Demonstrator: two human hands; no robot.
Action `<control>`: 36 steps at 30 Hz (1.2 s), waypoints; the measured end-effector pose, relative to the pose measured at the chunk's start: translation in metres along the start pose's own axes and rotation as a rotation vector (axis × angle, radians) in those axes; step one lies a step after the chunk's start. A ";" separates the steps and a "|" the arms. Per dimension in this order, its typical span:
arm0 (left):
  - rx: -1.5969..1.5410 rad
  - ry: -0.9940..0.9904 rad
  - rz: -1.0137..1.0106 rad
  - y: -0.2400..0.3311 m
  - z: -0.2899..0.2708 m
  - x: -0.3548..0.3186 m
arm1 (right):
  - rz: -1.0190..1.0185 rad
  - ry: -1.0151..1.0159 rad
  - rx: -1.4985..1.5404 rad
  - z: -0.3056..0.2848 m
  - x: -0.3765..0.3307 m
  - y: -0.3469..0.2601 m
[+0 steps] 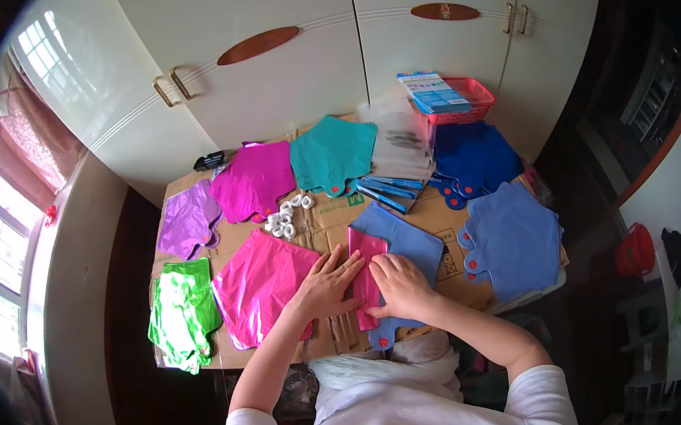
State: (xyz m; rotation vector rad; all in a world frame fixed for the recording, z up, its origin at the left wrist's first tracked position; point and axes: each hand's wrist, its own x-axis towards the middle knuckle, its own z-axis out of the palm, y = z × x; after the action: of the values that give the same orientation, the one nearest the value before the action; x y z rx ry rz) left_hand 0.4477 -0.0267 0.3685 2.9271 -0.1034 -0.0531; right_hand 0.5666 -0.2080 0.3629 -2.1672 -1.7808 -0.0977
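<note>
A narrow folded piece of shiny pink foil [366,247] lies between my hands, on top of a flat blue foil piece [420,246] that looks like an uninflated balloon. My left hand [327,285] rests open, its fingers stretched across the left edge of the fold. With bent fingers and thumb, my right hand [400,287] grips the fold's right side. Left of my left hand is a larger flat pink foil piece [262,284]. The blue piece's rounded tab with a red dot [383,343] sticks out at the near edge.
Cardboard [339,330] covers the table. Around its edge lie green [180,307], lilac [187,218], magenta [253,180], teal [334,152], dark blue [477,156] and light blue foil pieces [514,234]. White rings [283,220], blue pens [391,188], clear bags [395,139] and a red basket [477,102] sit farther back.
</note>
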 end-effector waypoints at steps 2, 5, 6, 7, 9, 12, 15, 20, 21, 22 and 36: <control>0.056 -0.035 -0.027 0.001 -0.006 0.003 | -0.012 0.010 -0.027 0.002 -0.004 -0.001; 0.104 -0.026 -0.076 -0.003 -0.009 0.009 | -0.015 -0.015 -0.040 0.003 -0.006 -0.001; 0.117 -0.026 -0.080 -0.005 -0.011 0.011 | -0.015 -0.024 -0.039 0.002 -0.006 -0.002; 0.129 -0.025 -0.085 -0.008 -0.012 0.013 | -0.016 -0.035 -0.037 0.002 -0.006 -0.003; 0.153 0.002 -0.086 -0.018 -0.008 0.021 | -0.020 -0.039 -0.033 0.001 -0.005 -0.002; 0.162 0.054 -0.085 -0.027 -0.006 0.028 | -0.023 -0.036 -0.034 0.003 -0.007 -0.002; 0.224 0.108 -0.068 -0.036 -0.001 0.031 | -0.033 -0.024 -0.033 0.005 -0.006 0.000; 0.348 0.156 -0.026 -0.020 -0.009 0.029 | -0.044 -0.017 -0.004 0.009 -0.009 0.004; 0.380 0.182 0.004 -0.018 -0.009 0.026 | -0.057 -0.023 0.013 0.009 -0.010 0.005; 0.346 0.235 0.037 -0.016 -0.010 0.022 | -0.068 -0.028 0.032 0.009 -0.012 0.006; -0.040 0.238 0.094 0.010 -0.007 -0.002 | -0.091 -0.124 0.024 0.010 -0.017 0.010</control>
State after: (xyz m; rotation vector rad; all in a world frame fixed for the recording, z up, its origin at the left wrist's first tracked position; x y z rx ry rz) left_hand 0.4450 -0.0348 0.3773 2.8583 -0.1985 0.3024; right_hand 0.5711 -0.2225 0.3469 -2.1166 -1.9389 0.0377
